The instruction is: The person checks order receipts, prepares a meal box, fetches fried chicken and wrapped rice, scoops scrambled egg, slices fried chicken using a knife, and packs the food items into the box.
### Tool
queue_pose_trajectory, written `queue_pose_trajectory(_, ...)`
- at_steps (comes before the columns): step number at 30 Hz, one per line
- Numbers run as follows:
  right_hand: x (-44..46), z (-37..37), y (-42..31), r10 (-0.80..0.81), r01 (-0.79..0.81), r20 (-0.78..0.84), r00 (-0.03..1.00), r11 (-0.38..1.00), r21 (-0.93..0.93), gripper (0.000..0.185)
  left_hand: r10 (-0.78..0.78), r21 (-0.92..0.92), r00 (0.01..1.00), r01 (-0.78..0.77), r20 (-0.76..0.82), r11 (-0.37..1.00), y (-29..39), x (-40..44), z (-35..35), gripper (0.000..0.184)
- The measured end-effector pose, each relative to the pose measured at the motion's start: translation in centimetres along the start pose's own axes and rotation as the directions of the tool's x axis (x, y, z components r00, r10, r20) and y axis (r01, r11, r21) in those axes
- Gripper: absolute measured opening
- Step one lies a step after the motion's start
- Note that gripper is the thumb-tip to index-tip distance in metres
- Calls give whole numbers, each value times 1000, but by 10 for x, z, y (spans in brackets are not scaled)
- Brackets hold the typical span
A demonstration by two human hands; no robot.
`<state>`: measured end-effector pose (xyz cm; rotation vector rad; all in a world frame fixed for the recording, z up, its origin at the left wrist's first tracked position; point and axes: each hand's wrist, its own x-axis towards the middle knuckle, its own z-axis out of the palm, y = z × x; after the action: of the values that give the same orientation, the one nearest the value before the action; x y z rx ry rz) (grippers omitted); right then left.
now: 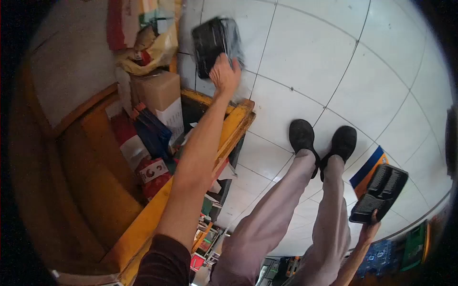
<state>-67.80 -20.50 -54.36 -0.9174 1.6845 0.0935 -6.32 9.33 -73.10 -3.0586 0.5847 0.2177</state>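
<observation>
My left hand [225,75] is closed on the near edge of a black plastic tray [210,43] that seems to be in clear wrap. Motion blurs this tray, and it hangs over the floor past the end of a yellow wooden frame. Low on the right, my right hand [371,228] grips the edge of a black compartment tray [384,186] with a textured surface. Behind that tray shows a flat blue, orange and white piece [366,169]; whether my right hand also holds it, I cannot tell.
Yellow wooden shelving [238,124] runs along my left side. On it are a cardboard box [155,90], dark blue packets [152,133] and a red packet [152,174]. My black shoes [302,134] stand on white floor tiles [305,52]. A green crate [416,245] is at lower right.
</observation>
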Motion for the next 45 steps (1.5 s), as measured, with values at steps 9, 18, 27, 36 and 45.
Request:
queue_pose_trajectory(9, -61, -48, -69, 74, -74, -22, 997, 997, -5, 37, -506, -692, 775, 600, 378, 402, 27, -28, -108, 30)
queue_pose_trajectory(18, -47, -67, -77, 36, -31, -14, 999, 972, 231, 37, -859, -962, 499, 272, 111, 33, 8, -21, -254, 28)
queue_pose_trajectory(27, -30, -24, -38, 69, -48, -74, 995, 967, 249, 37, -864, -261, 382, 842, -329, 472, -184, 12, -259, 53)
queue_pose_trajectory(36, -53, -92, -56, -12, 3, -188, 982, 999, -51, 34, -935, -156, 342, 923, -91, 352, -217, 12, -190, 62)
queue_pose_trajectory(45, -251, -75, -249, -304, 312, 216, 928, 950, -1, 39, -112, -702, 743, 663, 660, 259, 208, -198, -355, 46)
